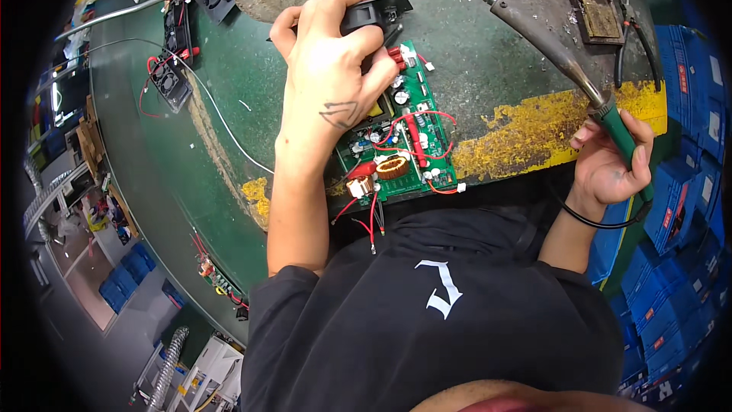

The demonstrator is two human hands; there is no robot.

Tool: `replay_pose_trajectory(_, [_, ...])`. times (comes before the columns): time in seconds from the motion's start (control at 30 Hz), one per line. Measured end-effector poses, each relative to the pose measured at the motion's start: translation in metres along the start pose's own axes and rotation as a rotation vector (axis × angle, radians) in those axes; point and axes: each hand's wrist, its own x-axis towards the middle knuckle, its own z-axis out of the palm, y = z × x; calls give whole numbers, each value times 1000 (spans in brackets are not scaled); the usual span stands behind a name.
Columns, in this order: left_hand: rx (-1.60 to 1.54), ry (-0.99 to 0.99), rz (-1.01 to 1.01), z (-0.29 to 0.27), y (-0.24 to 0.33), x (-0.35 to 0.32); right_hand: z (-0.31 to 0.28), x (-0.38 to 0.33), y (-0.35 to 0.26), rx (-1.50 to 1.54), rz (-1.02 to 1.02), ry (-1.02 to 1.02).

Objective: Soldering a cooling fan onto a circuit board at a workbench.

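My left hand (324,69) is closed around a black plastic part (374,14), whose far side sticks out past my fingers. Under and beside that hand lies a green circuit board (435,126) with coils, capacitors and red wires, near the front edge of the bench. The hand hides part of the board. My right hand (610,172) grips a soldering iron (545,46) by its green handle. Its tip points up and to the left, away from the board. The black cord hangs by my right wrist.
At the back right stands a metal holder with a sponge (600,17), beside pliers (621,53). Black fans (169,80) with red wires lie at the left. Another small wired board (217,276) sits at the lower left. Blue crates (690,99) are stacked on the right.
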Motion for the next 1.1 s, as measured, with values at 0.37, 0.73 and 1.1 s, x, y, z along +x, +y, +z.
replay_pose_trajectory(0.37, [-13,75,-56,7,-3,-2,25,4,10,-14,78,-38])
replay_pose_trajectory(0.73, [-3,57,-83,8,-3,-2,37,11,23,-53,130,-195])
replay_pose_trajectory(1.1, [-13,111,-71,12,-6,-4,39,13,27,-46,158,-172])
